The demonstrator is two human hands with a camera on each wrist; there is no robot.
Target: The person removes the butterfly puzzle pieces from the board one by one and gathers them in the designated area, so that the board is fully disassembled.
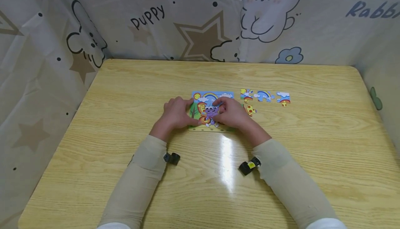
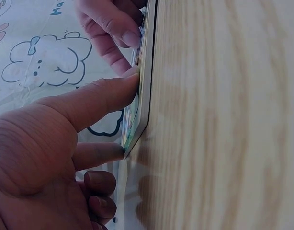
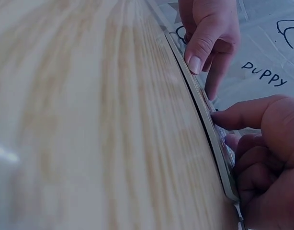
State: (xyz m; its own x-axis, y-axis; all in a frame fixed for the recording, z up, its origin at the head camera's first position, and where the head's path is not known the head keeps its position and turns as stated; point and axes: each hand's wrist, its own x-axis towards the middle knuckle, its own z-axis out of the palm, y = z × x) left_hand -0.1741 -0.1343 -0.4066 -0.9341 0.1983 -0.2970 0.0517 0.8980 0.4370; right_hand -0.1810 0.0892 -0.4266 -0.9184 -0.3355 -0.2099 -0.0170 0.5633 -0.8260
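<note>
A flat picture puzzle (image 1: 203, 129) with a rainbow, sun and purple cartoon figure lies on the table. My left hand (image 1: 176, 112) rests at its left side, thumb and forefinger spread. In the left wrist view the left thumb (image 2: 108, 96) presses on the puzzle's face, with the forefinger at its corner. My right hand (image 1: 232, 112) is over the right half, thumb and forefinger pinching about a purple puzzle piece (image 1: 211, 111) in the middle. The other right fingers curl inward, seen in the right wrist view beside the puzzle's edge (image 3: 216, 148).
Three loose puzzle pieces, one with a sun (image 1: 246, 93), one with a rainbow (image 1: 264, 95) and one with a cloud (image 1: 283, 97), lie right of the puzzle. A yellow spotted piece (image 1: 250, 110) is beside my right hand. Printed cloth (image 1: 150, 45) hangs behind the table (image 1: 328, 135).
</note>
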